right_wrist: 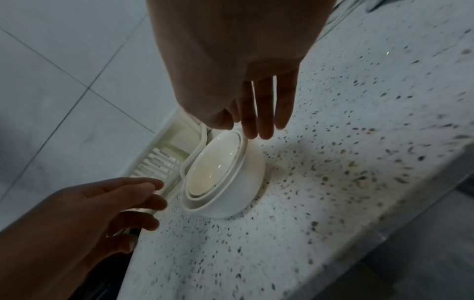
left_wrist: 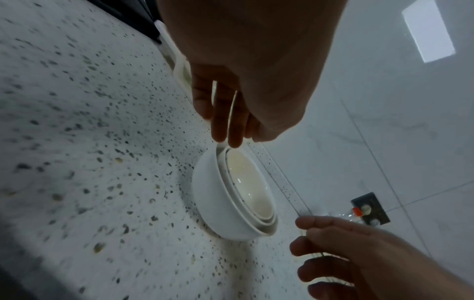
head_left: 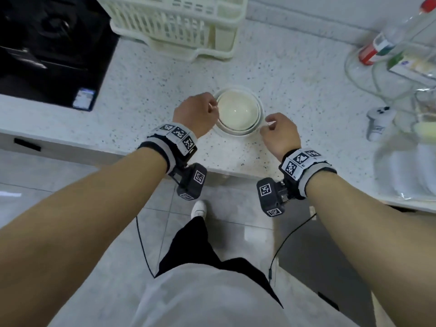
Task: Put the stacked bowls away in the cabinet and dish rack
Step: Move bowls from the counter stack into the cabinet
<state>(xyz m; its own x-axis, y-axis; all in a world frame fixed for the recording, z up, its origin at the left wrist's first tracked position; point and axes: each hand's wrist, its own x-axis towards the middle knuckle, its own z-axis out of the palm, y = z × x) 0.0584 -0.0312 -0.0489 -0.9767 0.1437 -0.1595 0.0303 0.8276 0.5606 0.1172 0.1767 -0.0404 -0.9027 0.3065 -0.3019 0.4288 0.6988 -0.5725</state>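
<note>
A stack of three nested white bowls [head_left: 237, 112] [left_wrist: 231, 194] [right_wrist: 223, 178] stands upright on the speckled counter [head_left: 295, 74]. My left hand [head_left: 200, 109] [left_wrist: 225, 125] is at the stack's left side, with straight fingers reaching to the outer rim. I cannot tell whether they touch it. My right hand [head_left: 278, 131] [right_wrist: 259, 113] is at the stack's right side, and its relaxed fingers end just beside the rim. Neither hand holds anything.
A cream dish rack [head_left: 174, 22] [right_wrist: 159, 160] stands behind the bowls at the back of the counter. To the left lies a black cooktop [head_left: 47, 43]. Bottles and glassware [head_left: 377, 46] and a white controller [head_left: 377, 121] crowd the right. The counter edge [head_left: 224, 171] is close below my wrists.
</note>
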